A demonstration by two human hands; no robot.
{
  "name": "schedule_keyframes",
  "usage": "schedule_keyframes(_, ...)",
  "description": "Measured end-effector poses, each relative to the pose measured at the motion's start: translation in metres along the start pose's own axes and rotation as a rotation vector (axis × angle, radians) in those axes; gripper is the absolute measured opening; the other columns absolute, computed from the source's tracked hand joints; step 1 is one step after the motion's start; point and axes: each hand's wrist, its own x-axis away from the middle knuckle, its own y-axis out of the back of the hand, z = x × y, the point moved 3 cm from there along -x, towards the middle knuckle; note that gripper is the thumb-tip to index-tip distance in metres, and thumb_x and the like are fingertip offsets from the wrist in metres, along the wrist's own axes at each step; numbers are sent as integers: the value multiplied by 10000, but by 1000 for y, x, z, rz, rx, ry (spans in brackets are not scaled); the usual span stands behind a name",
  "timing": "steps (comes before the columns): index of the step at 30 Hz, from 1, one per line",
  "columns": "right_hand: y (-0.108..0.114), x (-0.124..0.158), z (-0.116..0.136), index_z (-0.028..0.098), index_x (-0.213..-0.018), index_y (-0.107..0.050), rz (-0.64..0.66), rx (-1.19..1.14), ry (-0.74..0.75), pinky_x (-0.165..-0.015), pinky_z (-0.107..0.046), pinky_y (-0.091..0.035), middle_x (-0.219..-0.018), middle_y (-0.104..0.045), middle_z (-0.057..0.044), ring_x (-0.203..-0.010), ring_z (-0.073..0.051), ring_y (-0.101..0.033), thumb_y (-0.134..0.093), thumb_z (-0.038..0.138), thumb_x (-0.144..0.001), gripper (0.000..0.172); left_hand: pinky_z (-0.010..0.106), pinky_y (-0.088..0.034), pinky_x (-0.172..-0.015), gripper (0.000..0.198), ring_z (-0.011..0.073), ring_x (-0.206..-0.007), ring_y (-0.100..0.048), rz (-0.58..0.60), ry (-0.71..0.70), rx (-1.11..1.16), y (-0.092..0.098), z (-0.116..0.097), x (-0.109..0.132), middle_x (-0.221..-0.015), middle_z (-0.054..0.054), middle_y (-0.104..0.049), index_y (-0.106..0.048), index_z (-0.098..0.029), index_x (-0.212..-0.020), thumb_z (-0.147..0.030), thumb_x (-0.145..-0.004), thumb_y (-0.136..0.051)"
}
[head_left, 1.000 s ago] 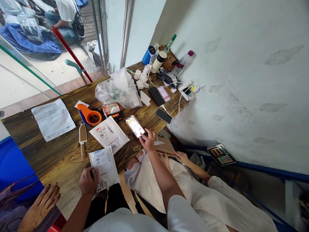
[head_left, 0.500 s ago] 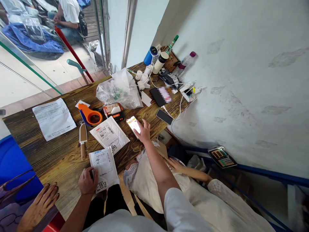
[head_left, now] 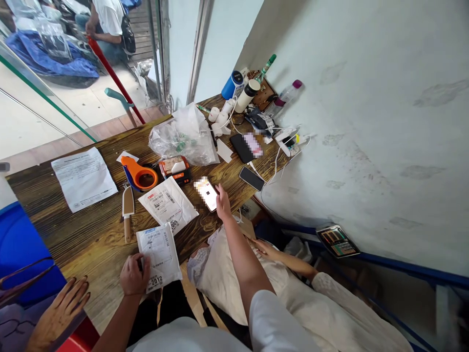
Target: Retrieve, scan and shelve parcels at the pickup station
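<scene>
My right hand (head_left: 223, 201) grips the right edge of a white-screened phone (head_left: 207, 194) at the table's front edge. At the lower left, my left hand (head_left: 135, 275) is closed at the left edge of a white parcel (head_left: 158, 254) marked 2012, and a small dark thing shows between its fingers. Partly under that parcel lies a second white parcel (head_left: 168, 204) marked 2009. Left of it are a knife (head_left: 127, 210) with a tan blade cover and an orange tape dispenser (head_left: 141, 175). An orange and black device (head_left: 175, 169) sits behind the parcels.
A printed sheet (head_left: 84, 179) lies at the table's left. Clear plastic bags (head_left: 185, 134), bottles, paper rolls, two phones and charging cables fill the back right. Another person's hand (head_left: 64, 308) rests at lower left; a person in a pale dress (head_left: 220, 278) sits at my right.
My right hand has shifted from over the phone's screen to its right edge, and the phone has turned a little. The screen shows something different. The view has shifted slightly.
</scene>
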Motion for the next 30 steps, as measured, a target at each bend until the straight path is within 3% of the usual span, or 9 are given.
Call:
schedule_keyframes(11,2,1,-1,166,-1552,-207,6,48,61,-1031,-437,-437,-1411,-528,-166,-1294,-275,-489,-79,579,-1001,701,297,-429,-622,150,197,-688,-571,3,-3,-8,-1,0,0,-766,37,-570,-536,-186,-953,-334,-924,-537)
schedule_keyframes(18,-6,19,30,186,-1508,-321,-38,264,253,-1113,-504,-344,-1479,-420,-157,-1342,-291,-399,-215,494,-1016,590,300,-442,-634,159,207,-712,-573,1,-20,-11,1,-1,-1,-782,50,-576,-529,-178,-959,-333,-928,-537)
schedule_keyframes(22,-24,20,42,154,-1504,-324,-69,357,158,-1101,-563,-319,-1535,-300,-196,-1377,-334,-321,-301,471,-999,597,303,-445,-637,161,211,-711,-572,1,-17,-13,2,-2,-1,-784,55,-578,-530,-176,-955,-336,-932,-529)
schedule_keyframes(25,-30,11,50,122,-1524,-274,-110,389,90,-1083,-590,-319,-1524,-290,-230,-1378,-363,-299,-381,499,-972,676,304,-447,-640,165,213,-715,-574,-4,-26,-7,3,-3,-2,-784,59,-580,-530,-174,-953,-338,-933,-526)
schedule_keyframes(30,-28,-10,65,232,-1374,-538,-65,420,89,-1091,-576,-307,-1535,-275,-150,-1344,-364,-316,-464,484,-957,493,310,-448,-635,157,218,-713,-576,6,-18,-6,3,-2,-2,-776,59,-582,-530,-178,-948,-334,-932,-531)
